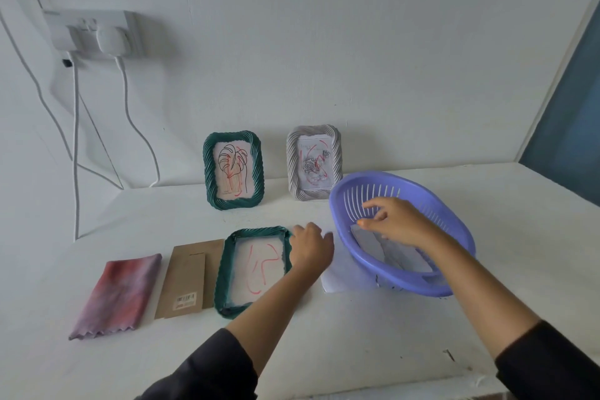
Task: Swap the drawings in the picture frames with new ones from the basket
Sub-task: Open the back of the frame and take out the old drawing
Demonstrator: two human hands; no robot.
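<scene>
1. Lying green frame (251, 269): face down on the table (324, 351), near the middle, back panel off. A sheet sits in its opening, with red curved lines showing through the paper.
2. Left hand (310, 250): knuckles up, set over the frame's far right corner. The fingers bend down out of sight, so I cannot tell whether they grip the rim or only rest there.
3. Right hand (394, 217): inside the purple basket (454, 282), fingers spread and relaxed, holding nothing, just above the papers (399, 253) lying in it.
4. The basket stands right of the frame, tilted. A loose white sheet (341, 276) lies partly under its near left side, most of it hidden.
5. Cardboard backing (186, 279): flat, touching the frame's left side. It carries a barcode label (the print is too small to read).
6. Pink-purple cloth (117, 295): folded, left of the cardboard, with a zigzag near edge.
7. Standing green frame (232, 169): upright against the wall, showing a black leaf outline with red strokes.
8. Pale grey frame (314, 162): upright to its right, behind the basket. It holds a rose sketch, with faint writing at the top that is not legible.
9. Wall socket (94, 31): upper left, white plugs in it, cables hanging down.
</scene>
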